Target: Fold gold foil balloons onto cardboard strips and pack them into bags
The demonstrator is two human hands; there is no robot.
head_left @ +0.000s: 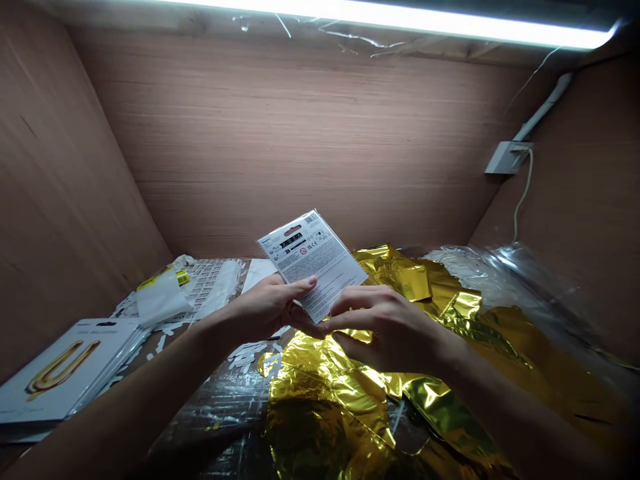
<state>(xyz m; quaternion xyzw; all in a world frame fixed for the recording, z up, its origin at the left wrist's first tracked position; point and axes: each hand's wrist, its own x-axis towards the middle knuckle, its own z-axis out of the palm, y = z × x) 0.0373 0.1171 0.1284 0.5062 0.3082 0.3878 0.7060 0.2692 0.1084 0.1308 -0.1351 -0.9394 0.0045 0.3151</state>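
A white printed card package (320, 260) with a hang hole, barcode and small text is held up tilted, in what looks like a clear sleeve. My left hand (273, 303) grips its lower left side, thumb on the printed face and fingers behind. At its bottom corner, my right hand (385, 323) has bent fingers closed on the lower edge, close to the left fingertips. Below both hands lies a heap of shiny gold foil balloons (340, 400), spreading to the right.
At the left lies a stack of packaged cards (65, 373) picturing a gold U. White paper scraps (245, 357) and a sheet of labels (205, 283) lie behind it. Clear plastic bags (530, 280) are at the right. Wooden panels enclose the table; a socket box (509, 158) hangs right, beneath a tube light (400, 17).
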